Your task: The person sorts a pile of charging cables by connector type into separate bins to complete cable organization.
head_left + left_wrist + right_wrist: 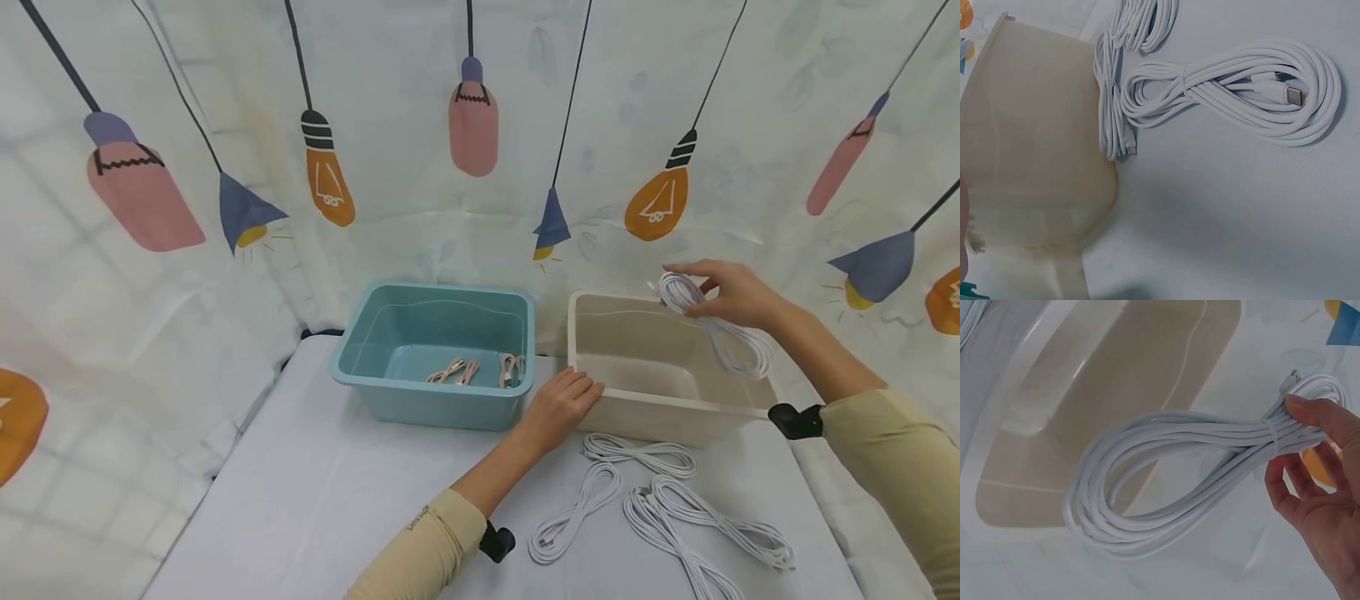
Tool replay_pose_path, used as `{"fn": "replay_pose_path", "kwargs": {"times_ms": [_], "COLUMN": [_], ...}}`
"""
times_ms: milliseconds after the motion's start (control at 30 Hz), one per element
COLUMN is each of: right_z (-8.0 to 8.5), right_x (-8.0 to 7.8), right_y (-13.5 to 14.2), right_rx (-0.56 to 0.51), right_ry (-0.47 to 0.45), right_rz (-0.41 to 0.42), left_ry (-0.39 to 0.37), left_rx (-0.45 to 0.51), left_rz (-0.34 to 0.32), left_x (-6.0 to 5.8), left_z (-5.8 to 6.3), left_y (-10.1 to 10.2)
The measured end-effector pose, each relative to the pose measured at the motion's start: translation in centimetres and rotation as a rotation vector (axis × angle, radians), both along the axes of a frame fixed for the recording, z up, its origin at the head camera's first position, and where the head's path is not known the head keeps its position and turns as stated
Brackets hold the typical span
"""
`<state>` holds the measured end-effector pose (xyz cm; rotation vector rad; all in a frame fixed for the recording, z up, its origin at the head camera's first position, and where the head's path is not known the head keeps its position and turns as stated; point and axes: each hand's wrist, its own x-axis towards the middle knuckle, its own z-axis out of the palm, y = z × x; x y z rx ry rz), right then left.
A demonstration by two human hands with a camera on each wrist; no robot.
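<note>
My right hand (pixel 738 296) pinches a coiled white USB cable (pixel 1210 434) between thumb and fingers, near the tie around its middle. The coil hangs slanting over the right part of the beige bin (pixel 652 417). One metal plug end shows beside the thumb in the right wrist view. My left hand (pixel 561 408) grips the bin's rim at the front left corner, fingers over the edge. In the left wrist view, a coiled white cable (pixel 1260 56) with a USB-C plug lies on the table beside the bin's wall, near two other coils.
To the left stands a blue bin (pixel 427 408) holding several small pinkish cables (pixel 450 371). Several white coiled cables (pixel 577 517) lie on the white-covered table (pixel 300 500) before the beige bin. A patterned curtain (pixel 405 208) hangs close behind both bins.
</note>
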<state>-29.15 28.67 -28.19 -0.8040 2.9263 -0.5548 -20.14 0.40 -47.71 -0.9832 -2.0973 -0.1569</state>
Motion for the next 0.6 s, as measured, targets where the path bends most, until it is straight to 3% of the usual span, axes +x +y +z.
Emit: {"fn": "replay_pose_path", "kwargs": {"times_ms": [367, 600], "right_z": [-0.9, -1.6], "right_x": [-0.1, 0.6], "right_y": [0.3, -0.1], "right_rx": [-0.055, -0.100], "right_ry": [-0.019, 0.021], "right_rz": [-0.087, -0.081], "left_ry": [0.003, -0.037], "left_rx": [0.018, 0.025], "left_rz": [-0.008, -0.001], "left_x": [0.0, 0.1], "left_z": [0.2, 0.1], "left_y": [0.2, 0.2]}}
